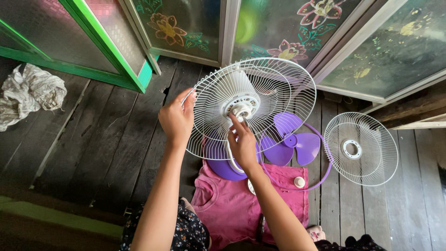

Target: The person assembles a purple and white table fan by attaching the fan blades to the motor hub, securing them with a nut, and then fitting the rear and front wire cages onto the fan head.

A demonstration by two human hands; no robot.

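- The rear grille [260, 104], a white wire disc, is held above the floor [93, 139] near frame centre, tilted with its open face toward the camera.
- Its hub [241, 109] sits just left of the disc's centre; the disc is round, so no long axis can be read.
- The left hand [176, 118] grips the grille's left rim, fingers closed around the wire.
- The right hand [242, 142] reaches the hub, 1 fingertip touching it; the other fingers are curled, and whether they pinch anything cannot be told.
- The purple fan blade [290, 139] lies on the floor behind the grille, partly hidden by the wires.
- The purple base [223, 165] is largely covered by the right hand and grille.
- The front grille [361, 148] lies flat on the floor, well to the right.
- A small white cap [299, 182] rests on the pink cloth [232, 204].
- Both forearms are cut off at the bottom edge.
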